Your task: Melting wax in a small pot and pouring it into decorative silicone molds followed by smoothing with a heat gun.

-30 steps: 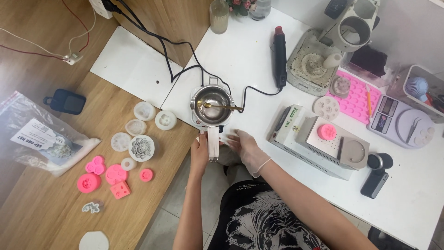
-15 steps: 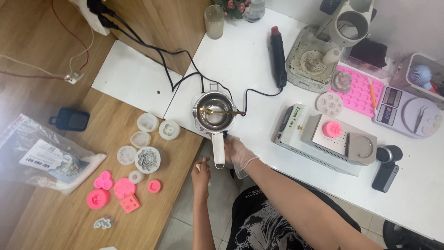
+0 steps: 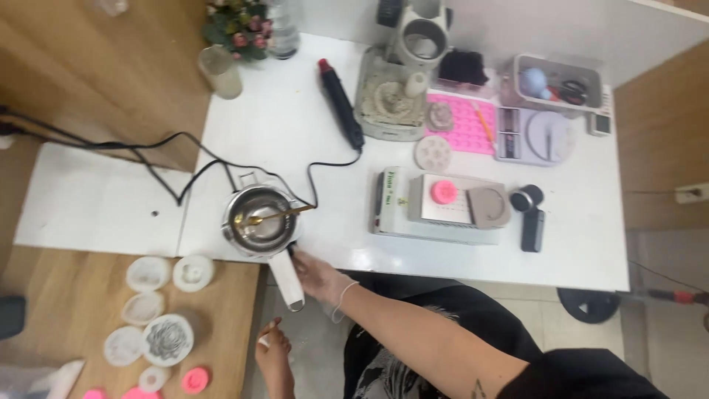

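Melting pot (image 3: 258, 220) on white worktop (image 3: 443, 251), gold spoon (image 3: 272, 216) inside. Gloved right hand (image 3: 319, 275) grips, apparently, white handle (image 3: 286, 281). Left hand (image 3: 273, 356) low, loosely curled, grip unclear.

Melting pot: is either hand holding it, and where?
The gloved right hand is at the melting pot's white handle, apparently gripping its upper part. The left hand pinches something small and white.

Small steel melting pot (image 3: 258, 218), white handle (image 3: 288, 281) pointing toward person, gold spoon (image 3: 269, 216) resting inside, at white table's edge.
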